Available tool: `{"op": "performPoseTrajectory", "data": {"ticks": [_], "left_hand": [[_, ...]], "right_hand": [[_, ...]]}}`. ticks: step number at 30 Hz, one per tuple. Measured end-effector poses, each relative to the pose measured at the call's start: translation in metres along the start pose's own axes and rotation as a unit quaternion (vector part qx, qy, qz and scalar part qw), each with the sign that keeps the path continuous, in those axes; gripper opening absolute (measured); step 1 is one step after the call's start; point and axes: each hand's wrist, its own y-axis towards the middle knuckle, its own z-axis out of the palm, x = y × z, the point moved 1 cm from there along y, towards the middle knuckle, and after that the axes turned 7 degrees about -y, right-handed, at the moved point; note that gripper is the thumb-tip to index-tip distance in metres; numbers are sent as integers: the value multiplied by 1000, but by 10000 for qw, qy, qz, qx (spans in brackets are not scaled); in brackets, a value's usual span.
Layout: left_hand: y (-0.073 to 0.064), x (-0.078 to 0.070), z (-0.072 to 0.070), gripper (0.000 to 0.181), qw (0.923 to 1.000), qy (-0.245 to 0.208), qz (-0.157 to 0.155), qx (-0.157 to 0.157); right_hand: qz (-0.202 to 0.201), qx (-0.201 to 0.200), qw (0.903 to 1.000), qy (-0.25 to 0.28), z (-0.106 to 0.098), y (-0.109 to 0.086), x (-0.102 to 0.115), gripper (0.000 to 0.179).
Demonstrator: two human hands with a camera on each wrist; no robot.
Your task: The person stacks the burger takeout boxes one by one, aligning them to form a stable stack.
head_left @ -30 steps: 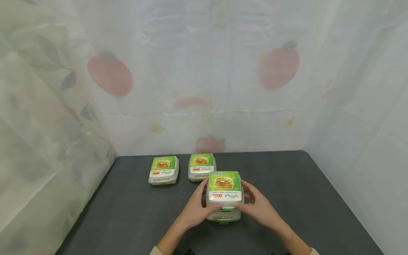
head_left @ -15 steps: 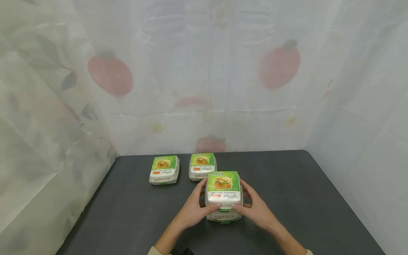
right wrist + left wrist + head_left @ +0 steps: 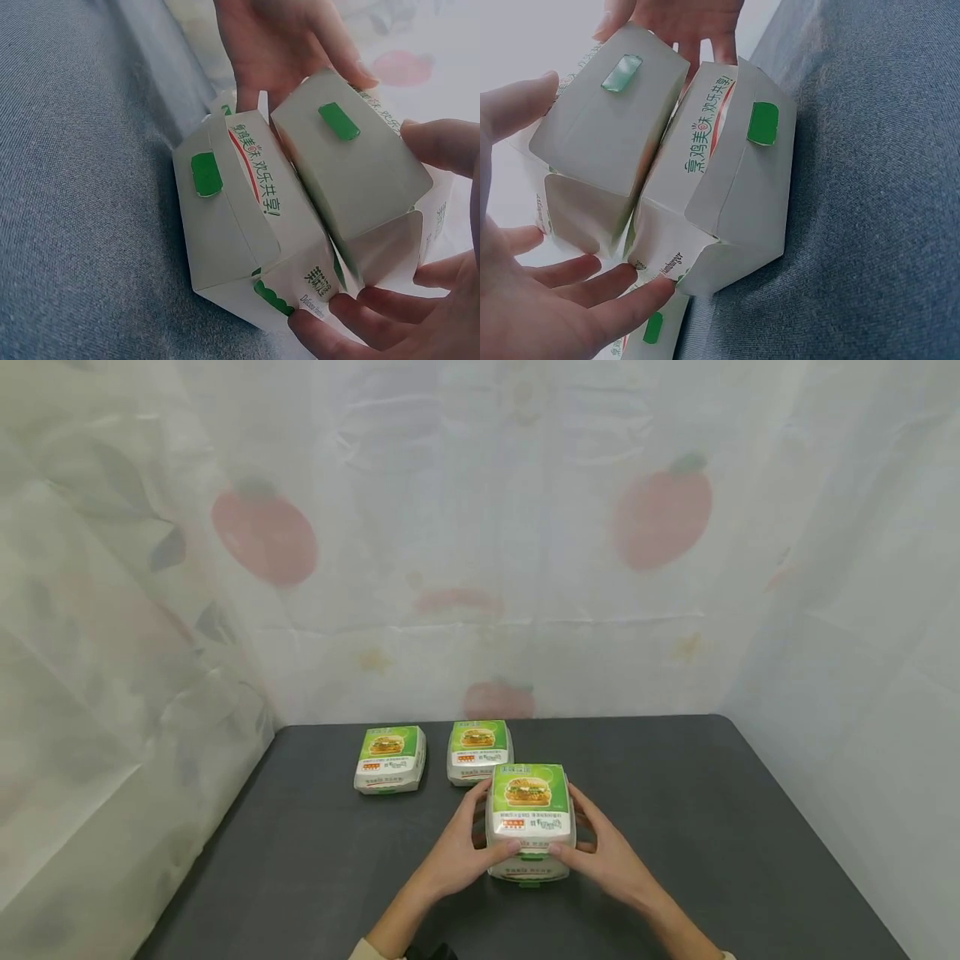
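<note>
Two green-and-white cardboard burger boxes are stacked at the middle front. The upper burger box (image 3: pixel 528 793) sits on the lower burger box (image 3: pixel 527 869). My left hand (image 3: pixel 456 856) holds the stack's left side and my right hand (image 3: pixel 611 857) its right side. Both thumbs press the front edge of the upper box. In the left wrist view, fingers (image 3: pixel 622 296) lie along the sides of both boxes. Fingers (image 3: pixel 375 319) of my right hand also reach the lower box in the right wrist view. Green tabs show on both box fronts.
Two more burger boxes, one at the left (image 3: pixel 390 760) and one behind the stack (image 3: pixel 480 750), stand near the far edge of the dark table (image 3: pixel 315 860). The rear box is partly hidden by the stack. A pale fruit-print curtain (image 3: pixel 465 527) hangs behind.
</note>
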Motion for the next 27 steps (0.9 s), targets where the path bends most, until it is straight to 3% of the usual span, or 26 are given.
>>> {"op": "performPoseTrajectory", "data": {"ticks": [7,12,16,20,24,27], "left_hand": [[-2,-4,-6,91,10000,64,-50,34],[-4,-10,-26,88,9986,503,-183,38],[-3,-13,-42,78,9977,678,-79,16],[5,-12,-54,67,9926,1068,97,-563],[17,-7,-60,59,9785,1577,299,-1299],[28,-1,-64,58,9705,1749,414,-1606]], "right_hand": [[-113,-118,9998,-151,-3,0,1,92],[-156,-124,9997,-154,-2,-1,3,92],[-136,-128,9997,-161,-1,-1,3,93],[-124,-87,9998,-105,1,0,3,94],[-138,-84,9999,-46,1,0,4,96],[-155,-117,9998,-62,1,0,4,97]]}}
